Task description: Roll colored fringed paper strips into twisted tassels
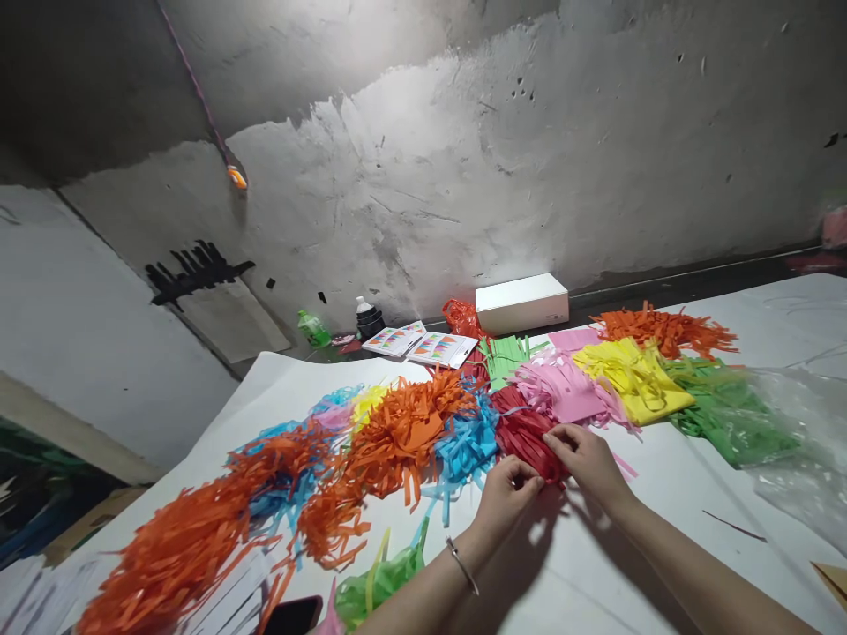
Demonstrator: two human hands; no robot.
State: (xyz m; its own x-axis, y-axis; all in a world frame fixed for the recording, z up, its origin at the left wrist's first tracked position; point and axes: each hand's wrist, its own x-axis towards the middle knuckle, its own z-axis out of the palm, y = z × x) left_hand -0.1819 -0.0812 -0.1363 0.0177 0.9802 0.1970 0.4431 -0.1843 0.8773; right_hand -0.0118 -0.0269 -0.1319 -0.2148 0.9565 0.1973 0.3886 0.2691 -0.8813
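A bundle of red fringed streamers (526, 434) lies in front of me on the white table, just left of a pink fringed bundle (569, 392). My left hand (506, 496) is closed in a pinch at the near end of the red bundle. On its right edge, the thumb and fingers of my right hand (588, 463) are closed too. Blue fringed strips (467, 450) touch the red bundle's left side. The exact part between my fingertips is too small to make out.
Orange fringe (403, 432) heaps spread leftward. Yellow fringe (632, 379), green fringe (721, 406) and a clear plastic bag (800, 450) lie right. Behind are printed packs (442, 348), a white box (522, 302) and a green bottle (313, 328). A dark phone (295, 616) lies at the near edge.
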